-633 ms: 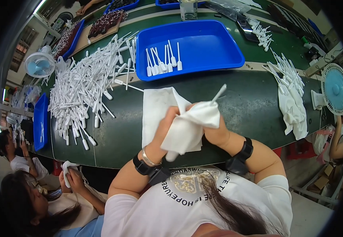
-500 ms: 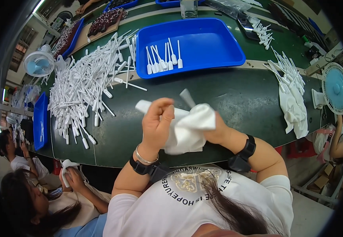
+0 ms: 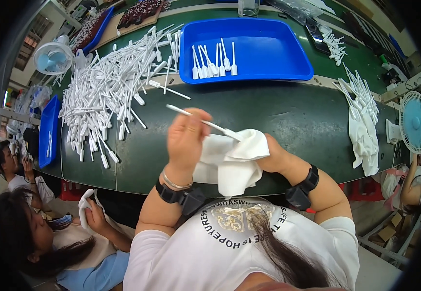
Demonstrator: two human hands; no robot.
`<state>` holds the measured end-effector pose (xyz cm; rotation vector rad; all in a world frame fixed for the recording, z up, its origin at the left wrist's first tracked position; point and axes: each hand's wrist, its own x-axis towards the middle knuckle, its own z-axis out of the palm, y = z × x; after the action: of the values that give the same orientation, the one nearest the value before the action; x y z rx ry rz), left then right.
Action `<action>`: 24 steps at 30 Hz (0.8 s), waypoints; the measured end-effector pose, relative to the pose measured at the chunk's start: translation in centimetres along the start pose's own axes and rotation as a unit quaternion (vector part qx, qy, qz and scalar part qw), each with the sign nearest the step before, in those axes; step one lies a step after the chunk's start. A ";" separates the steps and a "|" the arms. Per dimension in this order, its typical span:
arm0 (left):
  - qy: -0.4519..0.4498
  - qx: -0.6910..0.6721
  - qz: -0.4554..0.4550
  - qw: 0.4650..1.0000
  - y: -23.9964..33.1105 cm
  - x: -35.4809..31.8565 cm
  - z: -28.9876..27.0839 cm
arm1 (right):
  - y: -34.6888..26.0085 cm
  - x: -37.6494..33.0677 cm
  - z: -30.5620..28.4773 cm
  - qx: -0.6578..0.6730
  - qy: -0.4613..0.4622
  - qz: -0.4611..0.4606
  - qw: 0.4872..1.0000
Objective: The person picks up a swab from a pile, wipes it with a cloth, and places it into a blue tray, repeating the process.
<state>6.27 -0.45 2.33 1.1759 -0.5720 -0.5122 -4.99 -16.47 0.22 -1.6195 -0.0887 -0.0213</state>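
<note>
My left hand (image 3: 187, 138) pinches the thin stem of a white plastic dropper (image 3: 175, 107), which slants down to the right. The dropper's wide bulb end disappears into a white cloth (image 3: 242, 162). Bunched around that end, the cloth is gripped by my right hand (image 3: 274, 157), whose fingers are largely hidden behind the folds. Beyond my hands, several similar droppers (image 3: 212, 68) stand in a row at the left side of a blue tray (image 3: 278, 72). To the left lies a big heap of loose white droppers (image 3: 101, 99) on the dark green table (image 3: 288, 114).
At the right, more droppers (image 3: 360, 97) rest on a second white cloth (image 3: 364, 145), near a small fan (image 3: 415, 122). Another fan (image 3: 53, 56) and a narrow blue tray (image 3: 49, 133) are at the left. A co-worker's hand (image 3: 96, 216) holds a white cloth at lower left.
The dropper has turned, so its stem now points up and left in my left hand and its bulb sits in the cloth. The cloth hangs lower. The view has shifted slightly.
</note>
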 end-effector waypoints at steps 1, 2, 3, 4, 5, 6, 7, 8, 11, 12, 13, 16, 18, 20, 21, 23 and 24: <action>0.020 -0.072 0.022 0.997 0.1 0.5 -0.8 | 0.1 -0.1 -0.1 0.000 0.016 -0.006 1.000; 0.039 -0.143 0.044 0.988 0.1 0.8 -1.3 | 0.1 -0.1 -0.2 0.000 0.033 -0.012 0.999; 0.042 -0.143 0.045 0.988 -0.1 0.7 -1.2 | 0.2 -0.2 -0.4 0.000 0.047 -0.016 0.999; 0.048 -0.126 0.033 0.990 -0.4 0.6 -0.9 | 0.2 0.0 -0.3 -0.001 0.045 -0.016 0.999; 0.055 -0.109 0.021 0.992 -0.7 0.5 -0.5 | 0.2 0.2 -0.1 0.009 0.062 -0.017 0.998; 0.061 -0.091 0.008 0.994 -0.9 0.3 0.0 | 0.3 0.3 0.1 0.020 0.078 -0.019 0.997; 0.063 -0.090 0.008 0.994 -1.2 0.0 1.0 | 0.3 0.4 0.2 0.030 0.095 -0.021 0.995; 0.045 0.005 0.015 0.999 -1.6 -0.6 2.2 | 0.2 0.4 0.3 0.031 0.094 -0.022 0.995; 0.022 0.076 0.015 0.997 -1.4 -1.2 3.2 | 0.0 0.1 0.7 -0.125 0.028 -0.076 0.989; 0.018 0.049 0.008 0.999 -1.2 -1.4 3.3 | 0.0 0.0 0.7 -0.123 0.028 -0.080 0.989; 0.012 0.021 0.001 1.000 -1.0 -1.4 3.5 | 0.0 -0.1 0.5 -0.103 0.017 -0.083 0.991; 0.049 0.004 0.025 0.998 -0.7 -2.1 3.4 | 0.3 -0.4 0.0 -0.061 -0.007 -0.096 0.993; 0.069 -0.003 0.038 0.997 -0.7 -2.3 3.2 | 0.7 -0.5 0.1 0.118 0.013 -0.019 0.993; 0.063 0.040 0.121 0.990 -0.7 -2.5 2.9 | 0.6 -0.6 -0.1 0.208 0.017 0.018 0.978; 0.060 0.062 0.162 0.983 -0.6 -2.6 2.8 | 0.3 -0.7 -0.4 0.209 0.010 0.059 0.976; -0.009 0.136 0.227 0.964 -0.5 -1.8 3.3 | -0.2 -0.9 -1.0 0.207 -0.007 0.142 0.968; -0.079 0.204 0.287 0.933 -0.3 -1.2 3.7 | -0.2 -0.9 -1.0 0.208 -0.009 0.140 0.968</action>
<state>2.91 -2.35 2.85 1.2858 -1.1569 0.0229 -5.86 -17.50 0.39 -1.1992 0.1158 0.2179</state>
